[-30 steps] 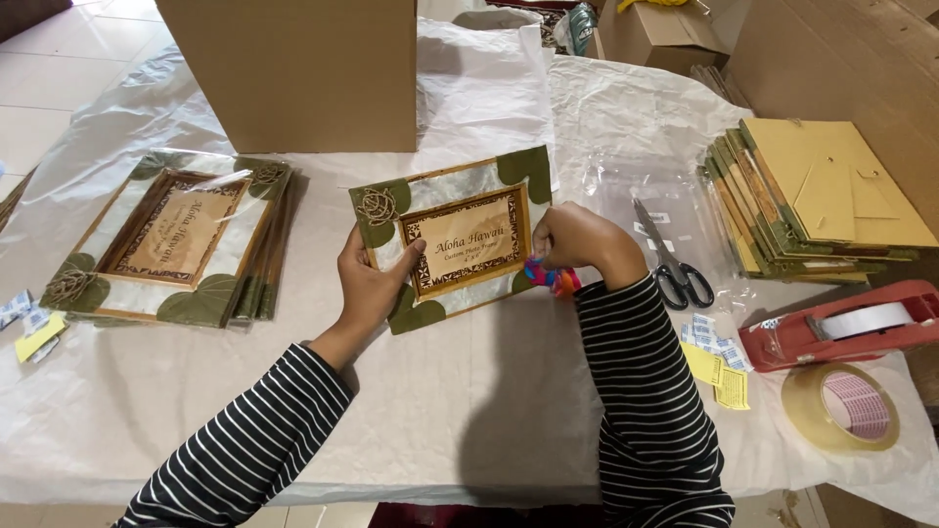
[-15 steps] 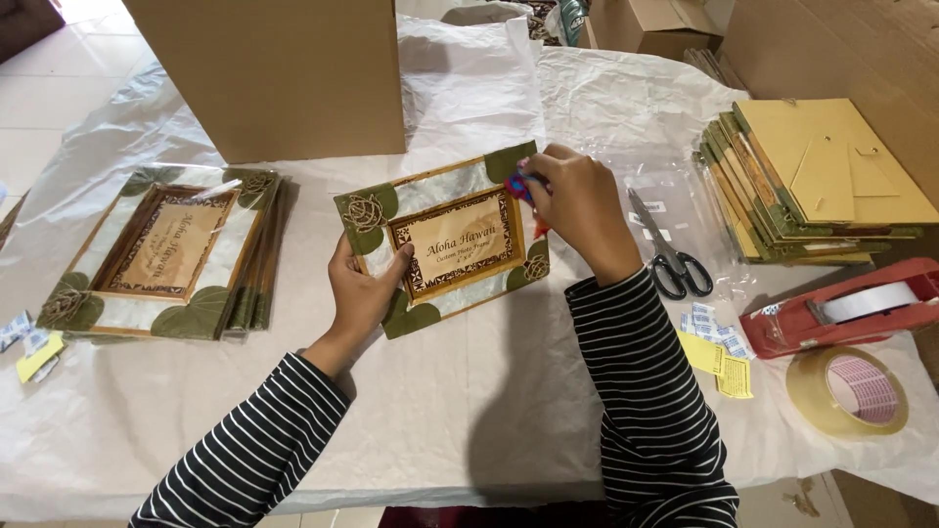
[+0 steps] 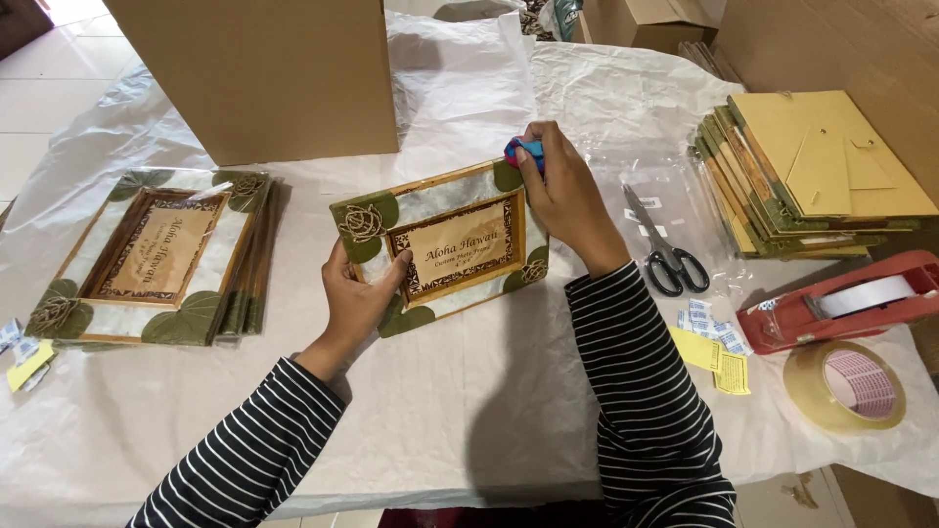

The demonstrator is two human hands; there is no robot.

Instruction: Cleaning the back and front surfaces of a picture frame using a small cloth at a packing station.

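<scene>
Left hand (image 3: 357, 298) grips the decorated picture frame (image 3: 445, 244) by its near-left corner at table centre. The right hand (image 3: 565, 191) has climbed to the far-right corner, pinching a small blue-and-pink object (image 3: 523, 152): the work has moved along the edge.

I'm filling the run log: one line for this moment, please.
left hand: holds picture frame | right hand: small blue-and-pink object at frame's top corner

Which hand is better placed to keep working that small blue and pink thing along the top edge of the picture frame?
Right. The right hand already pinches the small blue and pink object at the top right corner of the green and gold picture frame, while the left hand grips its lower left edge.
</scene>
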